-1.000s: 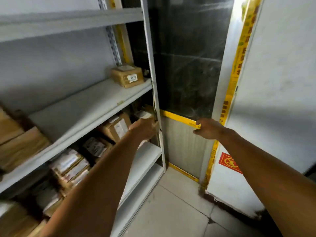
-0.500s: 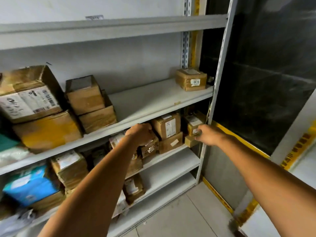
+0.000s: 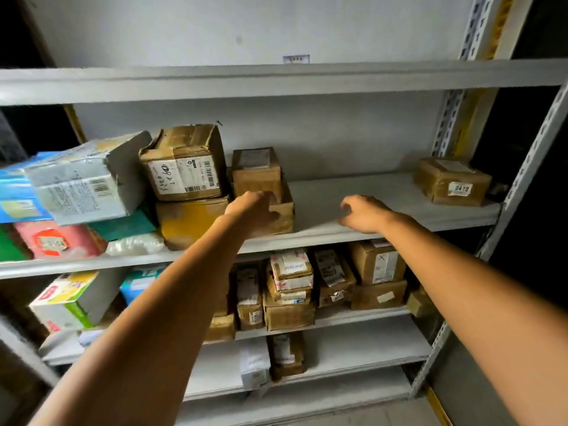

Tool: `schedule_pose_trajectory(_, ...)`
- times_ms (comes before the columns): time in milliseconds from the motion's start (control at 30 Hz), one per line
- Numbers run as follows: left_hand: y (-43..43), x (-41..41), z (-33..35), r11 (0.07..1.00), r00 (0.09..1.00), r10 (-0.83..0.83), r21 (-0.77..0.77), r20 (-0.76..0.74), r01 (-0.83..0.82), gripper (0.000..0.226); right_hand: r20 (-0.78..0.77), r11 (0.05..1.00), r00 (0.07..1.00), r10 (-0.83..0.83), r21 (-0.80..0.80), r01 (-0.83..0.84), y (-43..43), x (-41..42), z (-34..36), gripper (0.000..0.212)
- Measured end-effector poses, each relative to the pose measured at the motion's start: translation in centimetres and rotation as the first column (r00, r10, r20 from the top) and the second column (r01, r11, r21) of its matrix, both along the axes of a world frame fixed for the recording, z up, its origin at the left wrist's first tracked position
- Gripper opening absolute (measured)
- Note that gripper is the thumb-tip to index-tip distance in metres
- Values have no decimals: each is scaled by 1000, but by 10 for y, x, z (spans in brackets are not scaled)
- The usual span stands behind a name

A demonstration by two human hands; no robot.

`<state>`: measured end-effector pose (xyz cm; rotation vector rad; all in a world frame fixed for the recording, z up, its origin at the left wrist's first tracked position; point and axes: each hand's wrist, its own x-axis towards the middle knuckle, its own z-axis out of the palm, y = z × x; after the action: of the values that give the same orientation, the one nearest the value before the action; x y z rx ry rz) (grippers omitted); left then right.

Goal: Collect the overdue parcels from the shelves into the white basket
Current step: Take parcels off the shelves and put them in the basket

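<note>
Cardboard parcels fill a grey metal shelf unit (image 3: 307, 78). On the middle shelf (image 3: 384, 222) a small brown box (image 3: 256, 166) sits on a lower brown box (image 3: 284, 218). My left hand (image 3: 250, 212) is at the front of that lower box, fingers curled over its top edge and thumb on its face. My right hand (image 3: 362, 214) hovers just above the bare shelf to the right, fingers loosely curled and holding nothing. A lone parcel marked 0410 (image 3: 451, 181) stands at the shelf's right end. The white basket is not in view.
A labelled box (image 3: 184, 162) on a yellow-brown box (image 3: 190, 221) stands left of my left hand, with a tilted grey carton (image 3: 87, 179) and coloured packs further left. The shelf below holds several parcels (image 3: 290, 290). The steel upright (image 3: 528, 170) bounds the right.
My view has swung left from the dark panel to face the shelves. Both hands have risen from the lower shelf level to the middle shelf; the left hand has reached the small brown boxes.
</note>
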<state>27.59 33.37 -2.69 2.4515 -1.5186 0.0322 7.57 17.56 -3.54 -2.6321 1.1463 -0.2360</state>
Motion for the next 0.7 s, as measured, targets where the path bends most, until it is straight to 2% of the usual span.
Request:
schedule_pose_trajectory(133,29,14,11,990,992,129,-54,10,-128,43,80,995,992,98,-19,-96,3,36,16,49)
schedule_pose_trajectory(367,57,18,19,929,954,291,-217,-64,-298,40,224,973,947,230,-25,-230,9,76,35,44)
schedule_pose_trajectory(533,41,20,17,865,932,320,-350,-170,-361,46,371,962,893,255,-3,-273,3,85,41,48)
schedule_pose_trajectory(700,25,20,8,806,911,294,-437,-289,-399,50,449,944,860,241,98,-316,-6,96,37,49)
